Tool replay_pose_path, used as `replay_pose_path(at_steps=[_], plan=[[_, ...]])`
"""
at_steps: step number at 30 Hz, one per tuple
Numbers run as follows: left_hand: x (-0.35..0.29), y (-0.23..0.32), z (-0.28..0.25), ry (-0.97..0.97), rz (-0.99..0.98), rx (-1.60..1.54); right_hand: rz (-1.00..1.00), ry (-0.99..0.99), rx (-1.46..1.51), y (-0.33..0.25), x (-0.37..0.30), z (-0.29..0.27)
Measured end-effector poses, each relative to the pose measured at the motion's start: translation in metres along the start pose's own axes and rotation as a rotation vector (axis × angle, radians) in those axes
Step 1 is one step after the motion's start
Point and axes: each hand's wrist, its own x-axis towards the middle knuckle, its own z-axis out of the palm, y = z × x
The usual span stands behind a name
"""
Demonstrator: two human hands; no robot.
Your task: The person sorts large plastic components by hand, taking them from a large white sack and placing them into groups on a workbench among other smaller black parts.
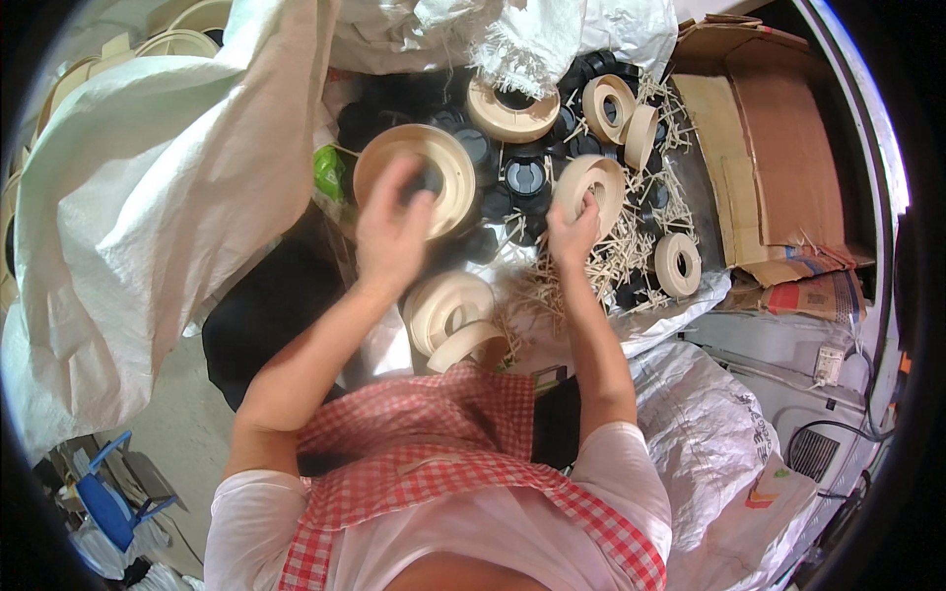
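My left hand (389, 236) is over a large beige plastic ring (455, 182). Motion blurs its fingers, but the thumb stands apart from them and nothing shows between. The ring itself looks sharp. My right hand (574, 236) is closed on the near rim of another beige ring (609, 177), with the thumb inside its opening. Below and between my arms, a beige ring with a wide flange (434, 315) lies beside a tilted ring (463, 345). Small beige plastic sticks (601, 261) are scattered around the right hand.
More beige rings (512, 123) lie among black round plastic parts (525, 175) farther back. Another ring (678, 264) rests at the right. A white woven sack (158, 227) hangs at the left. An open cardboard box (778, 148) and a grey machine (778, 414) stand at the right.
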Motion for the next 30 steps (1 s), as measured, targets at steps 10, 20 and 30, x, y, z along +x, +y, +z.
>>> replay_pose_path(at_steps=[10, 20, 30], plan=[[-0.011, 0.022, 0.031, -0.213, -0.324, -0.464, -0.112, -0.060, 0.317, -0.083, 0.001, -0.011], [-0.012, 0.050, 0.022, -0.241, -0.497, -0.634, -0.217, -0.413, -0.411, -0.065, 0.009, -0.005], [-0.040, 0.040, 0.018, -0.694, -0.888, -0.781, -0.251, -0.739, 0.237, -0.144, -0.090, -0.116]])
